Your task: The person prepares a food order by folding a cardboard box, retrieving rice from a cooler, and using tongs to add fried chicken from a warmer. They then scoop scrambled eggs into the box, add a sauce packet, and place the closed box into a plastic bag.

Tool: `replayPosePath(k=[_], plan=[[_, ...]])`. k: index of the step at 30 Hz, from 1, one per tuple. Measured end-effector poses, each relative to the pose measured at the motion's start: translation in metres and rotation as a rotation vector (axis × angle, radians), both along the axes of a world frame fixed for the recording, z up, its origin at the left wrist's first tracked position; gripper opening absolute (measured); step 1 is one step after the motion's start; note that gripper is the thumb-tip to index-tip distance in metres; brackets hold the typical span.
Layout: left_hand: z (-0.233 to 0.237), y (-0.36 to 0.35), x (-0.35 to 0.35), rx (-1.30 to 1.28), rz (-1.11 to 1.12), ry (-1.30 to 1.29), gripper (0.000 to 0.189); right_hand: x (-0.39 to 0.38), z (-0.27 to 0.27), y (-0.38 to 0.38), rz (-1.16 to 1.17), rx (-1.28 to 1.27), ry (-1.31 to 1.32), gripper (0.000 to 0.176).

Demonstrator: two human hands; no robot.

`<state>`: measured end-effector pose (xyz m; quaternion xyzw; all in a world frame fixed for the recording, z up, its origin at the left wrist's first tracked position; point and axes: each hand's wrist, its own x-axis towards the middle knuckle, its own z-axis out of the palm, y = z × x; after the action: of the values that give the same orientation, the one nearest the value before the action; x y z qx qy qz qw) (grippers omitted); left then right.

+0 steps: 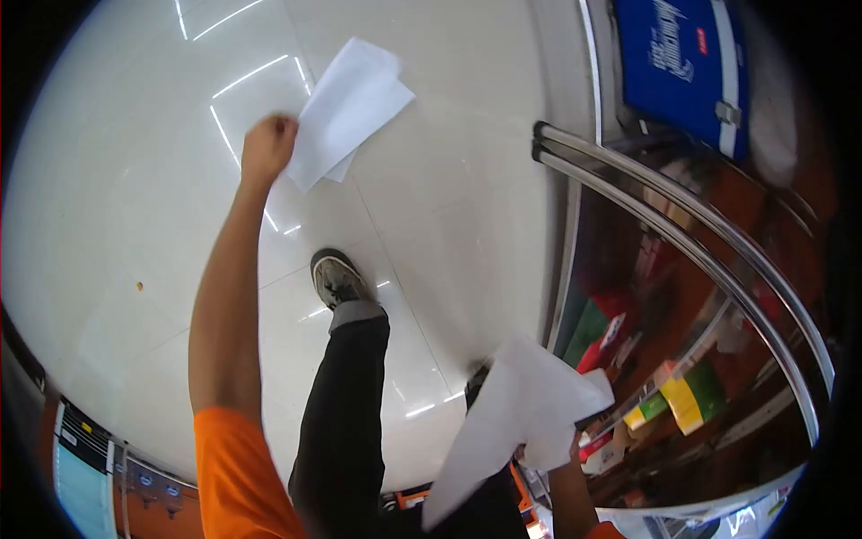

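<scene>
My left hand [268, 149] is stretched forward above the floor, its fingers closed at the edge of some folded white sheets [350, 106]. These look like paper and fan out to the right of the fist. Low on the right, my right hand [558, 456] grips another thin white sheet [516, 404], which hangs down crumpled and hides most of the fingers. An orange sleeve [238, 472] covers my left upper arm.
Glossy pale tiles make up the floor [431, 234], with my shoe [339, 278] on it. Along the right runs a glass display case with curved metal rails [682, 202]; yellow-green boxes [691, 400] show inside. A blue cooler bag [687, 72] is at the upper right.
</scene>
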<state>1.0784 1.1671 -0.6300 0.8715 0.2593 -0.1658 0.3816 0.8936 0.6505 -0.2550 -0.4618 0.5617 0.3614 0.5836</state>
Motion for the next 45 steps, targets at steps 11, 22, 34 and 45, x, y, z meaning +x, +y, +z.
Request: replayPosePath(k=[11,22,34,45], plan=[[0.142,-0.03,-0.051,0.191,0.158,-0.139,0.081,-0.014,0.129,0.015,-0.09,0.03,-0.129,0.097],[-0.003,0.022,0.013,0.358,0.093,-0.008,0.03,-0.08,0.085,0.004,-0.264,-0.119,0.169,0.094],[0.583,-0.1,-0.1,-0.252,-0.197,-0.133,0.016,0.027,0.4,0.008,-0.188,0.365,-0.621,0.083],[0.944,-0.474,-0.117,-0.687,-0.535,-0.799,0.009,-0.062,0.544,-0.273,-0.696,-0.023,-0.911,0.058]])
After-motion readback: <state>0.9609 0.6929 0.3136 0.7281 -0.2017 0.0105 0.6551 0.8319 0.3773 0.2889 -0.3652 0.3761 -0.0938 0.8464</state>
